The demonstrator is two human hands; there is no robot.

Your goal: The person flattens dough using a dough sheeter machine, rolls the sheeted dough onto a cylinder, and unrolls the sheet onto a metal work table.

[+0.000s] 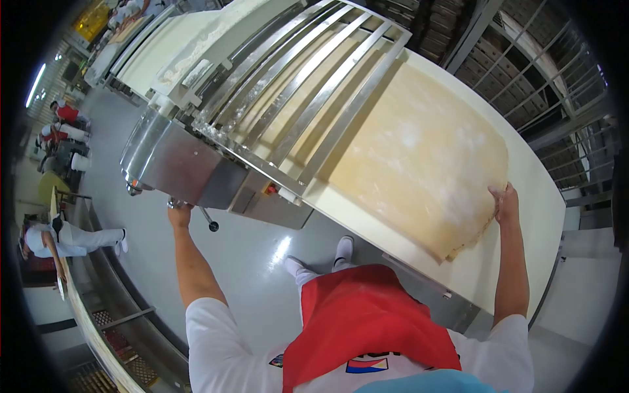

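A wide sheet of pale, floury dough (pixel 419 150) lies on a cream conveyor belt (pixel 534 190), its left part under the metal bars of a guard (pixel 334 85). My right hand (pixel 506 203) touches the sheet's right edge, fingers bent against the dough. At the machine's steel housing (pixel 173 157), my left hand (pixel 178 213) is closed around a metal knob (pixel 175 204) on its lower side. A lever with a black ball (pixel 213 226) sticks out just right of that hand.
Racks with wire bars (pixel 537 85) stand behind the belt. A person in white (pixel 72 237) is at a long table at the left, with other people (pixel 65 114) farther back. Grey floor (pixel 255 252) lies beneath me. A red button (pixel 270 189) sits on the machine.
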